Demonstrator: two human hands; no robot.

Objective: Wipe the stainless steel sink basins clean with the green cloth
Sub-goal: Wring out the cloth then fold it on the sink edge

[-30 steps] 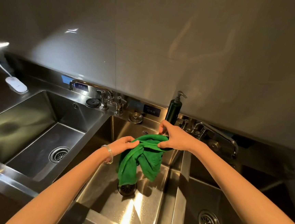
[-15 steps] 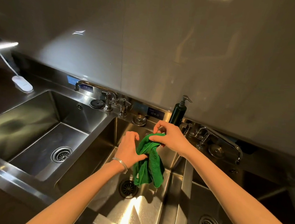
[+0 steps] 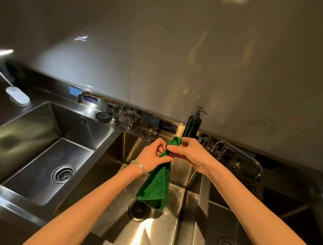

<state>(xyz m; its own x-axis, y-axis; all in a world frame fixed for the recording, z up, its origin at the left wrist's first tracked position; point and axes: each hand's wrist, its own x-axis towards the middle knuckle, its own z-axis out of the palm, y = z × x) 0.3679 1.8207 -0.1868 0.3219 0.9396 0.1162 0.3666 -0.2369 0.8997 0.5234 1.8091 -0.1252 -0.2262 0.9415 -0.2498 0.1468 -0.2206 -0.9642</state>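
Two bare forearms reach in from the near edge over the middle stainless steel basin, one of three basins set side by side in the steel counter. The left hand, with thin silver bangles at the wrist, pinches the upper part of the dark green terry cloth from the left, and the right hand grips the cloth's top end with curled fingers and thumb, so the two hands meet close together around it. The cloth hangs bunched and lengthwise in the air above the middle basin, its lower end just above and beside the round drain strainer, clear of the basin floor. The left basin and the right basin each show one drain strainer too, making three. Farther back, on the ledge behind the basins, stand two chrome faucets: one over the left basin and one to the right. A black pump bottle stands just behind the hands, partly hidden by them. Beside it a small dark label carries white characters too small to read surely. At far left lies a white oval device with a white cord.
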